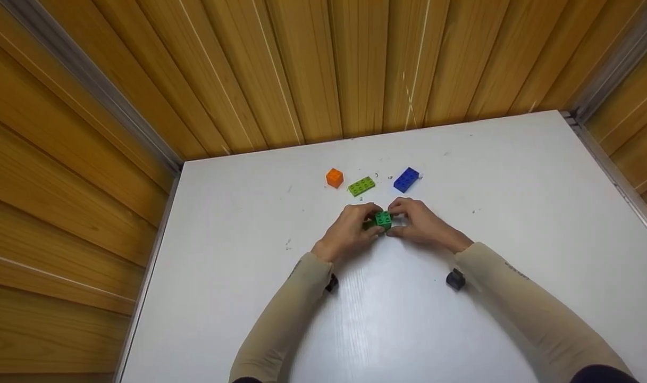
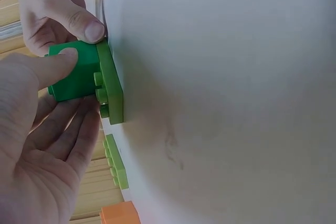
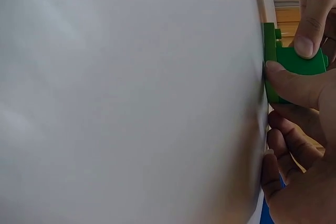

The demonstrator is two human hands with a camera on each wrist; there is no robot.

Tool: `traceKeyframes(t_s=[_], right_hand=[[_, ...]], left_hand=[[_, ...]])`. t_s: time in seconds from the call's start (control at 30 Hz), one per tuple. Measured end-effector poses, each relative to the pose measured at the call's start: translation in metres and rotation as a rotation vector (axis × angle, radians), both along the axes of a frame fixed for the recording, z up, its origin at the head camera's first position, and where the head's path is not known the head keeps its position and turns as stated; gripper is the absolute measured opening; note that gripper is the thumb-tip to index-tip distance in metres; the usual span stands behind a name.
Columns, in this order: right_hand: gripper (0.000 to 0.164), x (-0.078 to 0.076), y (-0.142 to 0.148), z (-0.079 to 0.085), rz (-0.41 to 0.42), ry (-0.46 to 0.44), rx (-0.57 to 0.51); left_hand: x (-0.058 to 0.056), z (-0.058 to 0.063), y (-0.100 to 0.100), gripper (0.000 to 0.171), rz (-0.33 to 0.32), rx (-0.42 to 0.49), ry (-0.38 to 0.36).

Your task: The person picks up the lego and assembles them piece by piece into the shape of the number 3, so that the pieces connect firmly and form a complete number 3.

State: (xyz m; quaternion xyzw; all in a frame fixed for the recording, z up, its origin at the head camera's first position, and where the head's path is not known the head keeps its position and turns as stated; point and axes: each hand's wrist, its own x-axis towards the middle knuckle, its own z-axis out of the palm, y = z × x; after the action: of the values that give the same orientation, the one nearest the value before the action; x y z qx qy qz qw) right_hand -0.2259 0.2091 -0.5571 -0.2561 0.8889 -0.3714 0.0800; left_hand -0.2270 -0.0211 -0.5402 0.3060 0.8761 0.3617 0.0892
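A dark green toy brick (image 1: pixel 383 219) with studs on top stands on one end of a flat green brick (image 2: pixel 111 87), close over the table. My left hand (image 1: pixel 351 224) pinches the dark green brick, its thumb lying across one side face. From the other side, my right hand (image 1: pixel 420 221) grips the flat green brick's end, thumb (image 3: pixel 275 71) at its edge. In the left wrist view, several studs of the flat brick show uncovered beside the taller one.
Beyond the hands lie an orange brick (image 1: pixel 334 178), another flat light green brick (image 1: pixel 361 186) and a blue brick (image 1: pixel 406 180). The white table (image 1: pixel 238 223) is bounded by wood-patterned walls (image 1: pixel 302 69) at the back and sides.
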Motion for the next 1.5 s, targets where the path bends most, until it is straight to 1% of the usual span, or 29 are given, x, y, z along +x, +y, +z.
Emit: traceKeyframes(t_s=[0.2,0.43,0.57,0.7,0.87,1.07,1.3,1.5], right_hand=[[0.036,0.0,-0.001,0.001,-0.009,-0.023,0.004],[0.033,0.0,-0.002,0.004,-0.006,-0.045,0.003],[0.033,0.001,-0.003,0.005,-0.007,-0.053,-0.007],[0.035,0.001,-0.003,0.005,-0.011,-0.062,-0.008],[0.039,0.002,-0.002,0.002,-0.032,-0.102,-0.005],[0.038,0.003,-0.003,0.003,-0.033,-0.096,-0.018],[0.04,0.002,-0.002,0.006,-0.049,-0.09,-0.02],[0.042,0.001,-0.002,0.006,-0.054,-0.109,-0.022]], left_hand=[[0.002,-0.003,-0.001,0.034,0.023,0.024,-0.024],[0.002,-0.012,-0.005,0.035,0.064,0.128,-0.1],[0.003,-0.016,-0.006,0.039,0.088,0.171,-0.117],[0.004,-0.019,-0.007,0.042,0.107,0.186,-0.117],[0.005,-0.021,-0.008,0.042,0.118,0.176,-0.128],[0.004,-0.023,-0.01,0.042,0.121,0.163,-0.143],[0.004,-0.021,-0.021,0.038,0.148,0.114,-0.151],[0.004,-0.019,-0.028,0.039,0.146,0.081,-0.159]])
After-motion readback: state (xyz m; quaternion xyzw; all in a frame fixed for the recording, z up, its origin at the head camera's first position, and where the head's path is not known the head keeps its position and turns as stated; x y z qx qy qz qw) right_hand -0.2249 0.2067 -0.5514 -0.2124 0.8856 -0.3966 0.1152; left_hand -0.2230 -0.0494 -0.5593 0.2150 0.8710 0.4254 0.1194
